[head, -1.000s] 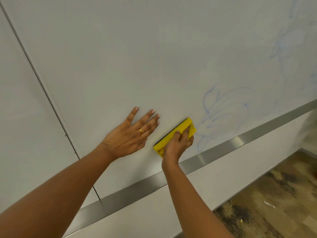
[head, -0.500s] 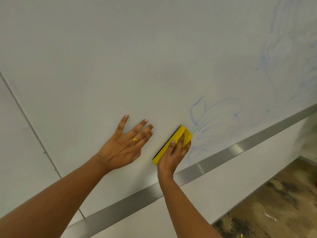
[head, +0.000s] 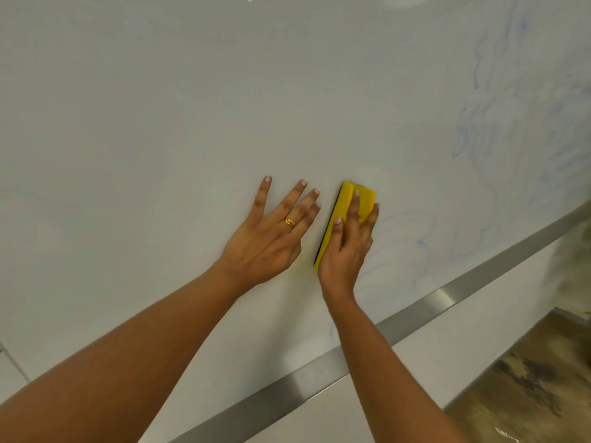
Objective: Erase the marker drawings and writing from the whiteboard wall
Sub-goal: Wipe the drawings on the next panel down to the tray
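Note:
The whiteboard wall [head: 192, 107] fills most of the view. My right hand [head: 347, 251] presses a yellow eraser [head: 343, 207] with a dark felt side flat against it, fingers laid over the eraser's back. Just left of it, my left hand [head: 271, 238] rests flat on the board with fingers spread and a gold ring on one finger. Faint smeared blue marker lines [head: 412, 231] lie right of the eraser. More blue smudges [head: 511, 129] cover the upper right of the board.
A brushed metal strip [head: 415, 311] runs diagonally along the board's lower edge, with a white panel below it. Patterned brown carpet [head: 527, 385] shows at the bottom right. A panel seam [head: 12, 362] is at the far left.
My right hand has swept the eraser upward and turned it more upright; the blue outline beside it has faded to faint smears. The view has shifted, so both hands sit more to the centre.

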The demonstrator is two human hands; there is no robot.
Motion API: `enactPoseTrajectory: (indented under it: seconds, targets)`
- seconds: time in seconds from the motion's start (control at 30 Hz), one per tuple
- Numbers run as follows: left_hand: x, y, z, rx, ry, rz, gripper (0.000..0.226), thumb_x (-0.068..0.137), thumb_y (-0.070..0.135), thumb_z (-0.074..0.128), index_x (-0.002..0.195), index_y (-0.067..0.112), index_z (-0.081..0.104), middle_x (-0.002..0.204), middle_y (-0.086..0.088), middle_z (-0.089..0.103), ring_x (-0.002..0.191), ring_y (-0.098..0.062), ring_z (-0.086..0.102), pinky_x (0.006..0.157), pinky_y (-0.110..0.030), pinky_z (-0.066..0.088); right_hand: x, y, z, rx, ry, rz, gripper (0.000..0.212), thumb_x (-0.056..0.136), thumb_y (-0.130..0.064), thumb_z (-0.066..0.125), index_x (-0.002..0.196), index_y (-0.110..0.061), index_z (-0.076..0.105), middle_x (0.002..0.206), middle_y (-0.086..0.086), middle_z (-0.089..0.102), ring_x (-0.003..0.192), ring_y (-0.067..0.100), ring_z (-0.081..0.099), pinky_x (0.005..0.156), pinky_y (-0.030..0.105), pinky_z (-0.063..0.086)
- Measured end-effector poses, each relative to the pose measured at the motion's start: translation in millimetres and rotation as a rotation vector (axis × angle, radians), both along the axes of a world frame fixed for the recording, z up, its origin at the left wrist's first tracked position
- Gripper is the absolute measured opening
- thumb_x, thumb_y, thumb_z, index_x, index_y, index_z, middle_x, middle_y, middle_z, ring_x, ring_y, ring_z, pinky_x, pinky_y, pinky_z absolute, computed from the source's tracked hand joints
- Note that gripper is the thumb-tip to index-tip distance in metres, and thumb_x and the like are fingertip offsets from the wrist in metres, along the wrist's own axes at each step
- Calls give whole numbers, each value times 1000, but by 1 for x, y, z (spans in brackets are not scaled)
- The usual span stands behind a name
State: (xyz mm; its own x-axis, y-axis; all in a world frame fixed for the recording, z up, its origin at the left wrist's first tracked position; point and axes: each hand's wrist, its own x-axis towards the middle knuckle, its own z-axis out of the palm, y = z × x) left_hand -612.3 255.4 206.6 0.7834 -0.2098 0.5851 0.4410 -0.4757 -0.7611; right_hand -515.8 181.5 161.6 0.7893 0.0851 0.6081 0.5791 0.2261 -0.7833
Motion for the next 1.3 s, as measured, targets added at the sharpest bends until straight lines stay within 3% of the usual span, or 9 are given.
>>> enactPoseTrajectory:
  seconds: [0.1, 0.3, 0.5, 0.6, 0.67, 0.77, 0.9, 1.13, 1.3]
  targets:
    - [2, 2, -3, 27, 5, 30, 54, 95, 28, 26, 144, 8, 32, 152, -11, 29, 142, -29, 24, 110, -62, 2, 29, -4, 15, -2, 87, -8, 45, 100, -22, 37, 142, -33, 25, 157, 3, 8, 138, 25, 23, 105, 26, 18]
    - [4, 2, -4, 49, 3, 30, 54, 95, 28, 28, 144, 7, 31, 153, -12, 28, 142, -31, 22, 109, -63, 4, 31, 2, 11, 16, 154, -35, 44, 101, -23, 35, 142, -34, 27, 156, 1, 10, 137, 22, 23, 97, 15, 14]
    - [5, 3, -5, 53, -4, 16, 54, 95, 27, 30, 144, 5, 32, 153, -14, 26, 142, -32, 19, 109, -64, 7, -32, 10, -52, -54, -63, -52, 47, 98, -38, 28, 144, -38, 20, 154, -1, 12, 135, -10, 9, 104, 2, 8]
    - [5, 3, -5, 53, 5, 14, 54, 96, 27, 24, 145, 5, 31, 153, -15, 26, 142, -33, 21, 108, -64, 10, -47, 10, -74, -96, -71, 18, 48, 95, -55, 19, 141, -50, 6, 151, -16, 6, 134, -15, 3, 104, 10, 14]
    - [5, 3, -6, 53, 7, 16, 54, 96, 27, 24, 145, 5, 31, 153, -15, 25, 142, -33, 20, 109, -64, 8, -43, 10, -74, -85, -82, 14, 48, 96, -52, 22, 141, -51, 6, 151, -15, 7, 133, -15, 4, 103, 8, 13]
    - [5, 4, -7, 60, 3, 16, 54, 96, 27, 29, 145, 5, 30, 153, -15, 25, 142, -34, 20, 109, -64, 6, -25, 10, -61, -25, -77, -26, 45, 96, -38, 31, 140, -42, 23, 152, -8, 11, 134, -6, 16, 102, 2, 13]
    - [5, 4, -8, 53, -1, -4, 52, 97, 25, 31, 144, 4, 32, 153, -15, 27, 141, -34, 22, 109, -64, 7, 14, 3, -33, 3, 20, -56, 41, 96, -32, 34, 136, -37, 27, 154, 0, 14, 135, 22, 28, 101, 17, 18]
    - [7, 4, -8, 40, 9, -10, 52, 96, 24, 30, 144, 3, 33, 152, -16, 27, 141, -35, 23, 108, -66, 8, 77, -10, -11, 1, 241, -16, 44, 101, -21, 36, 143, -32, 30, 157, 0, 9, 139, 22, 22, 97, 19, 17]
    - [7, 4, -9, 51, 11, 15, 53, 96, 26, 29, 144, 4, 33, 153, -16, 26, 141, -35, 22, 108, -66, 6, 43, -9, -19, -51, 133, -53, 43, 99, -23, 36, 141, -32, 30, 156, 4, 10, 135, 27, 27, 100, 23, 22]
